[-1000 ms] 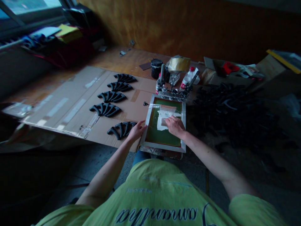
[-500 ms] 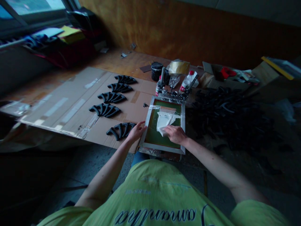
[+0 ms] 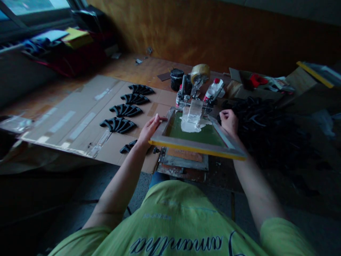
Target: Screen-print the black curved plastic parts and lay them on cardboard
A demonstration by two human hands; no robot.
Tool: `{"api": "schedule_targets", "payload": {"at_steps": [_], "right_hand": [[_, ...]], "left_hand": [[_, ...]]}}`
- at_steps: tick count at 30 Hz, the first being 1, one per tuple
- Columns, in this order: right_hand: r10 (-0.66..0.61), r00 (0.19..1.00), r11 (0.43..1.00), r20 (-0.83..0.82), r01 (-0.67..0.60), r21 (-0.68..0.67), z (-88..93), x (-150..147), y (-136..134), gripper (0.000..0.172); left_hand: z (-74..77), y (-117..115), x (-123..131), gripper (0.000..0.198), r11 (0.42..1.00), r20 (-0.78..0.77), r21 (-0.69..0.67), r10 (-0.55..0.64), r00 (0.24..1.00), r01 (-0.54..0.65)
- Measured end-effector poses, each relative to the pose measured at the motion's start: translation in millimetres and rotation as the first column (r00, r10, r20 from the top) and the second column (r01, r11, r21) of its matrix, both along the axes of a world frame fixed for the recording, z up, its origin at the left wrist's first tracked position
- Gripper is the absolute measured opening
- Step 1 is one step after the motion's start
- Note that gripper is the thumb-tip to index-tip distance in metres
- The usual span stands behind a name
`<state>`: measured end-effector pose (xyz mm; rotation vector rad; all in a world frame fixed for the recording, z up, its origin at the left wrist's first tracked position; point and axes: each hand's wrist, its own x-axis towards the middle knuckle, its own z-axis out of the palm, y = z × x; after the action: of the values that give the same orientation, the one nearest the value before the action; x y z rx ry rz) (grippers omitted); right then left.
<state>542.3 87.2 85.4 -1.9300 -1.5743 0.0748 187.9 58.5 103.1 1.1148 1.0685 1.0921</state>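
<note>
A screen-printing frame [image 3: 197, 144] is tilted up, its yellow-edged front raised above the printing base [image 3: 183, 158]. My left hand [image 3: 150, 129] is at the frame's left side, fingers against its rail. A squeegee [image 3: 195, 108] stands at the far end of the green mesh, in a patch of white ink [image 3: 190, 124]. Just off the frame's right rail is my right hand [image 3: 229, 121], its fingers curled together; whatever they may hold is hidden. Beyond it lies a heap of black curved parts [image 3: 263, 138].
Fanned rows of black curved parts [image 3: 126, 110] lie on a cardboard sheet [image 3: 71, 106] at left. Behind the frame stand a black tub [image 3: 177, 80], a tape roll [image 3: 199, 73] and a red-capped bottle [image 3: 211, 90]. A cardboard box [image 3: 237, 85] sits at back right.
The frame has swung up from lying flat. My right hand has let go of the squeegee and moved right; the squeegee now stands farther back. My left hand has risen with the frame.
</note>
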Motion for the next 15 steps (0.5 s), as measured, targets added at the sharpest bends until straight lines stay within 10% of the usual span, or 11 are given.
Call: {"api": "schedule_targets", "payload": {"at_steps": [7,12,15], "right_hand": [[0.323,0.938,0.914,0.128,-0.275,-0.299,-83.5,-54,-59,0.026],[0.238,0.959,0.897,0.155,-0.155,-0.414,-83.5,-98,-76,0.018],[0.250,0.964,0.929,0.089,-0.213,-0.304,-75.9,-126,-89,0.017]], "left_hand": [[42.5,51,39,0.055,0.979,0.107,0.183,0.068,0.992,-0.087],[-17.6,1,55,0.065,0.984,0.039,-0.179,-0.007,0.999,0.014],[-59.9,-55,66,0.070,0.820,0.061,-0.496,-0.295,0.954,0.285]]}}
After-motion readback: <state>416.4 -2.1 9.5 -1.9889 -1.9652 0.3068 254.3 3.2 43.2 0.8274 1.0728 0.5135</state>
